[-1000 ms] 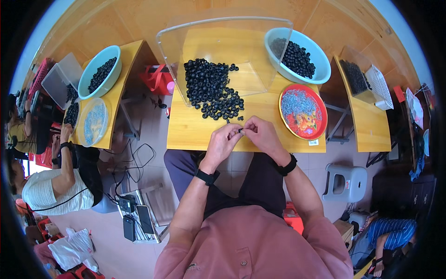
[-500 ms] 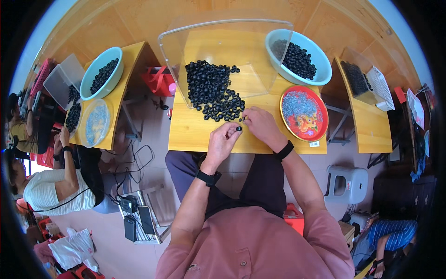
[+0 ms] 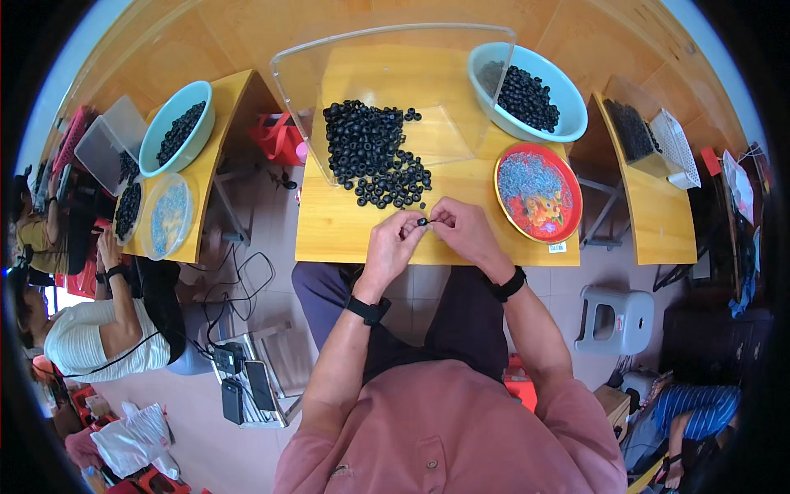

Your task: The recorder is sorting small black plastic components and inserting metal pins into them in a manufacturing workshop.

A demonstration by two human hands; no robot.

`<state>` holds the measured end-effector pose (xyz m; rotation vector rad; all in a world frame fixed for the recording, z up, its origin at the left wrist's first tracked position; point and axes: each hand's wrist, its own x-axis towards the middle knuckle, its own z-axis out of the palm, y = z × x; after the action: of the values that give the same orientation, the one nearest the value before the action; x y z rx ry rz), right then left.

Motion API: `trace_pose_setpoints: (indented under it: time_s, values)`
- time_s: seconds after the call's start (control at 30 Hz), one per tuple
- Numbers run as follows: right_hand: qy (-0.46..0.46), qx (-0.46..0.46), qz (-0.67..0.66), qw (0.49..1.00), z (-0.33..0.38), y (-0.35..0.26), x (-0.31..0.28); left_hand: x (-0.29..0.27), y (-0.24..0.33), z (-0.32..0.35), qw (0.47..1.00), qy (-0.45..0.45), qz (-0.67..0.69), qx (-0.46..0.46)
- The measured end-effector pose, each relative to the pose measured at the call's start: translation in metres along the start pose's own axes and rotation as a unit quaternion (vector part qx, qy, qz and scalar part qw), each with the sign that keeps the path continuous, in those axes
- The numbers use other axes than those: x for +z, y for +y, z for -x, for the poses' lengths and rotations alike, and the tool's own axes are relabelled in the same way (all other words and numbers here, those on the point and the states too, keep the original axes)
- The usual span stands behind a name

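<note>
Between the fingertips of my left hand [image 3: 392,249] is a small black round part [image 3: 422,221], pinched over the table's near edge. My right hand [image 3: 467,235] meets it from the other side, thumb and finger pressed together against the part; whatever sits in that pinch is too small to make out. Beyond both hands lies a heap of black ring-shaped parts [image 3: 362,148], spilling from a clear plastic bin [image 3: 395,31] that lies on its side. To the right, a round red tray [image 3: 502,207] carries many small silvery-blue pieces [image 3: 531,175].
Behind the red tray stands a light-blue basin [image 3: 571,128] of black parts. A grey stool [image 3: 617,321] is on the floor at right. On the left, a person in white [image 3: 115,342] sits at another table with a similar basin [image 3: 206,123]. Cables [image 3: 239,280] trail across the floor there.
My right hand has come back from the loose parts' edge and closed in beside my left. The black part now sits between both hands' fingertips.
</note>
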<state>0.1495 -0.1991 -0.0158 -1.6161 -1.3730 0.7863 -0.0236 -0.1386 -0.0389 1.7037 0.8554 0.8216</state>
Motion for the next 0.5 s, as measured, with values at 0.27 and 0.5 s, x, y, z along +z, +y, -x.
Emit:
trace_pose_setpoints:
  time_s: [0.27, 0.5]
  values:
    - [0.059, 0.012, -0.038, 0.997, 0.009, -0.014, 0.003, 0.001, 0.003, 0.002, 1.0, 0.002, -0.006, 0.019]
    - [0.067, -0.072, 0.069, 0.993, 0.015, -0.01, 0.004, 0.001, 0.004, 0.002, 0.998, 0.008, -0.048, 0.048]
